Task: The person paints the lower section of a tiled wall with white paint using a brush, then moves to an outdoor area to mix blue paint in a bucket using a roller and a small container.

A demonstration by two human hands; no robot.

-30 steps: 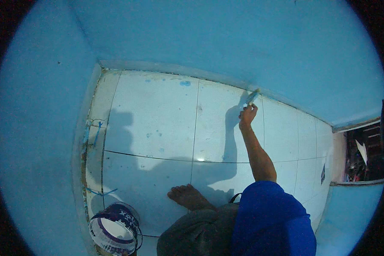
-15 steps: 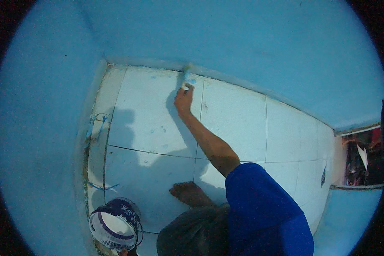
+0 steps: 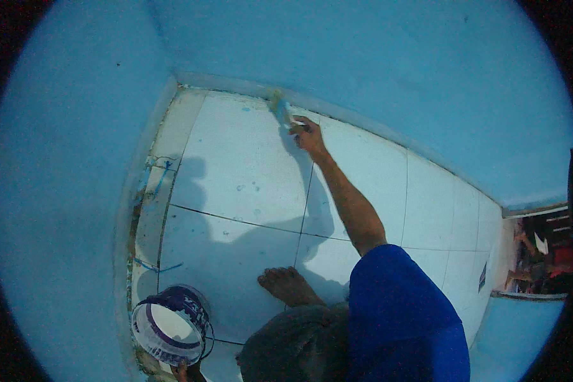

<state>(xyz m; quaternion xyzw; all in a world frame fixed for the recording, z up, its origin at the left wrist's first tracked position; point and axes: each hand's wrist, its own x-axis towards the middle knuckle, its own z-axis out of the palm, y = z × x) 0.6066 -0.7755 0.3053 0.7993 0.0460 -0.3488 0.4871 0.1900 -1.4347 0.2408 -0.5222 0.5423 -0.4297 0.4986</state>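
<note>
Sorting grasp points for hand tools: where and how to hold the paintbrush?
I'd take the paintbrush by its handle, coming from the side away from the wall, where the right hand already has it. The bristle end is at the foot of the wall, while the handle end points back toward the person. Motion blur hides the exact finger placement.

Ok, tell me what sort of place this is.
Probably the corner of a small room or a porch; I can't tell which. Blue walls meet at a corner above a white tiled floor, and an opening at the right shows cluttered things beyond.
</note>
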